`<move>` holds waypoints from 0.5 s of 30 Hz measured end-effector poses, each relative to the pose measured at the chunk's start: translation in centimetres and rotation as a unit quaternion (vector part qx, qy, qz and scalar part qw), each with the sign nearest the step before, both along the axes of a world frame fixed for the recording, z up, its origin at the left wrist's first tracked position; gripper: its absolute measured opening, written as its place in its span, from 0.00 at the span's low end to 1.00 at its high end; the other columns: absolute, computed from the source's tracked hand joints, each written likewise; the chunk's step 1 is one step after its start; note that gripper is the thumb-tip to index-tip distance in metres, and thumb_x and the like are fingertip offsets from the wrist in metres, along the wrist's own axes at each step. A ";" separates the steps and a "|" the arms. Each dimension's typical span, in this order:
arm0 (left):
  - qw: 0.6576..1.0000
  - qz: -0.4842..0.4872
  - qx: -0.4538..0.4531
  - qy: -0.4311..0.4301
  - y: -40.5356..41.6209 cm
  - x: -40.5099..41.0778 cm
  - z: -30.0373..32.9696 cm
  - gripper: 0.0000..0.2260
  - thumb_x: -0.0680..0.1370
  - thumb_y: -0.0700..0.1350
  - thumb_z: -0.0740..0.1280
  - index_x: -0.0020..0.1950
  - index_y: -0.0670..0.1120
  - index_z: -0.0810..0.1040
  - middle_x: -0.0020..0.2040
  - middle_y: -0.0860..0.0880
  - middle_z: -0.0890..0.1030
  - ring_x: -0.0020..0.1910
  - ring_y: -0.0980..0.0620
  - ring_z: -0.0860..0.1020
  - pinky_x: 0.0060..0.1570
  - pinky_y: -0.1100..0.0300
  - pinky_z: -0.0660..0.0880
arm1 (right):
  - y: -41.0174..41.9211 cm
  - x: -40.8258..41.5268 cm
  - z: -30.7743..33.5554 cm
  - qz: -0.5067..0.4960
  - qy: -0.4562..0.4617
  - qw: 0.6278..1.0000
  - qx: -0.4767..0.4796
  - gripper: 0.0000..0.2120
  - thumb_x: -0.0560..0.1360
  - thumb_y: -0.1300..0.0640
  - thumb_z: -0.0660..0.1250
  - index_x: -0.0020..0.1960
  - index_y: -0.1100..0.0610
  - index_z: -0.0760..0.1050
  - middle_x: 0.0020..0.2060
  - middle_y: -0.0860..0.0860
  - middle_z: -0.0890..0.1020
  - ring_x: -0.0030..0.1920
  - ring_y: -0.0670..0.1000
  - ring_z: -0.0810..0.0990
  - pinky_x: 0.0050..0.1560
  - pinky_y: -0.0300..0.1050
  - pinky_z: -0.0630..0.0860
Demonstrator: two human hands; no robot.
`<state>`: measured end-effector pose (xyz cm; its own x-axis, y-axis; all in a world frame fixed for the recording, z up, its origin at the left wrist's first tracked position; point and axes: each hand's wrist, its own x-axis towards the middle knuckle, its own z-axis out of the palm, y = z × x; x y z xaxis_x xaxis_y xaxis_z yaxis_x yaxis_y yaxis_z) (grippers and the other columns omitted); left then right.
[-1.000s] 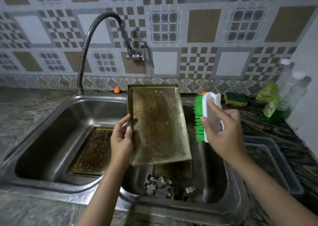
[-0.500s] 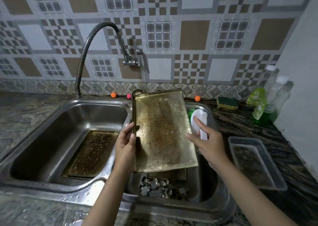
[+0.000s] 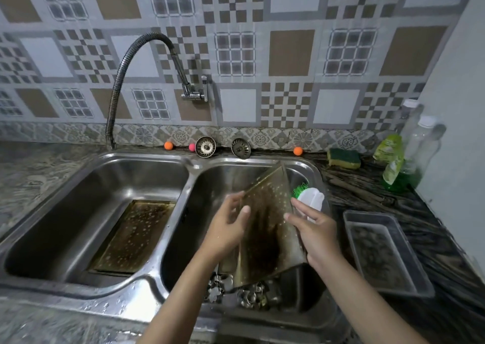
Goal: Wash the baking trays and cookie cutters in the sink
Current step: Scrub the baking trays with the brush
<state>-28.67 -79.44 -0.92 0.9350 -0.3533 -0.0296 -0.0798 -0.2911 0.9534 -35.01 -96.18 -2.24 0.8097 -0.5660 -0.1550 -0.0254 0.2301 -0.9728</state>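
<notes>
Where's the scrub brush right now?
In the head view, the scrub brush is in the right hand, over the sink's right basin, just behind the right edge of the tilted baking tray that the left hand steadies.

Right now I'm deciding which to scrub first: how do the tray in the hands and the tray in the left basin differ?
The held tray is tilted over the right basin; the left-basin tray lies flat on the bottom. The left hand grips the held tray and the right hand is against its other edge; nothing touches the left-basin tray. Both are rectangular, brown-stained and speckled.
</notes>
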 end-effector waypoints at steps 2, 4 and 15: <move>0.998 -0.057 -0.023 0.034 -1.4 -0.3 1.1 0.17 0.81 0.47 0.60 0.71 0.52 0.67 0.65 0.51 0.75 0.64 0.56 0.73 0.65 0.59 0.70 | 0.6 0.1 -0.3 0.010 0.007 0.999 -0.039 0.19 0.69 0.68 0.73 0.57 0.54 0.81 0.57 0.50 0.81 0.58 0.48 0.78 0.60 0.43 0.74; 0.994 -0.093 -0.015 0.049 -2.3 -0.1 1.0 0.20 0.82 0.49 0.57 0.75 0.54 0.62 0.71 0.52 0.69 0.69 0.58 0.66 0.71 0.56 0.63 | 1.3 0.1 -0.9 0.028 0.010 0.996 -0.082 0.19 0.69 0.68 0.73 0.57 0.52 0.81 0.55 0.49 0.82 0.57 0.47 0.79 0.58 0.40 0.74; 0.980 -0.015 -0.178 0.089 -1.2 -0.1 -0.4 0.16 0.83 0.52 0.54 0.68 0.51 0.72 0.64 0.46 0.78 0.63 0.51 0.77 0.64 0.52 0.72 | 3.7 0.3 -0.9 0.118 -0.082 0.949 -0.280 0.16 0.66 0.55 0.78 0.47 0.38 0.81 0.43 0.46 0.77 0.46 0.41 0.77 0.47 0.29 0.74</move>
<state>-28.77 -80.63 -1.29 0.9150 -0.3988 -0.0610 0.0935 0.0625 0.9937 -34.70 -92.53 -3.15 0.9111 -0.3224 0.2568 0.1511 -0.3185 -0.9358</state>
